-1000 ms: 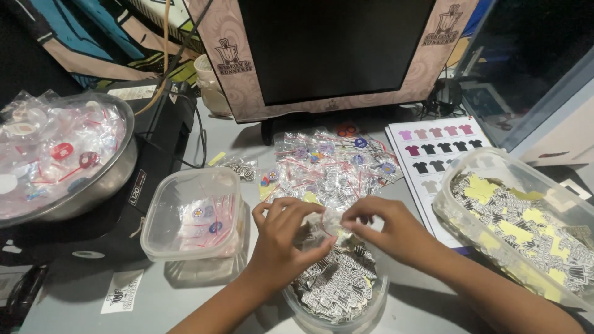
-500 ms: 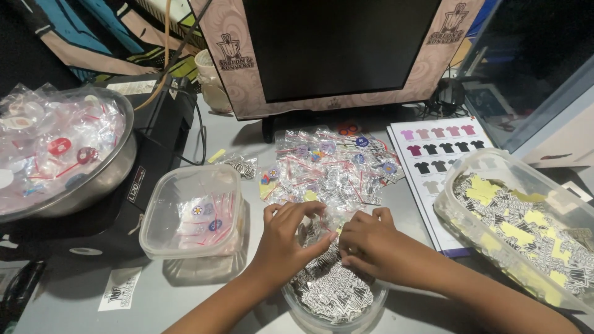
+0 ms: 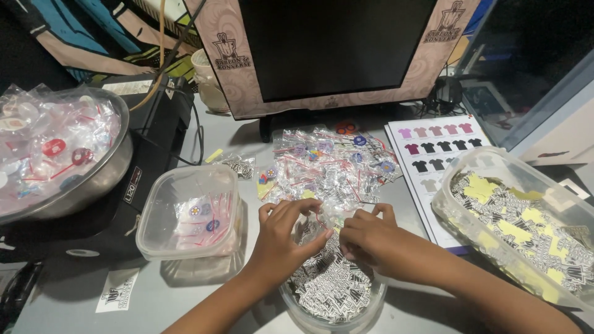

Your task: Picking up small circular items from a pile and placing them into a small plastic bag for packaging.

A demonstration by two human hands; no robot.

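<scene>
My left hand (image 3: 283,238) and my right hand (image 3: 365,238) meet over a round clear bowl (image 3: 332,318) full of black-and-white stickers (image 3: 328,287). The fingertips of both hands pinch together at a small clear packet (image 3: 327,222) above the bowl's far edge. Just beyond my hands lies a heap of small clear packets with coloured round pins (image 3: 331,164) on the grey table.
A clear square tub (image 3: 189,213) with a few packets stands left of my hands. A metal bowl of packets (image 3: 55,151) sits on a black printer (image 3: 148,154). A long clear tub of stickers (image 3: 526,226), a shirt colour chart (image 3: 433,151) and a monitor (image 3: 334,49) lie right and behind.
My hands came down from above the bowl to its far rim and closed together. The view shifted a little.
</scene>
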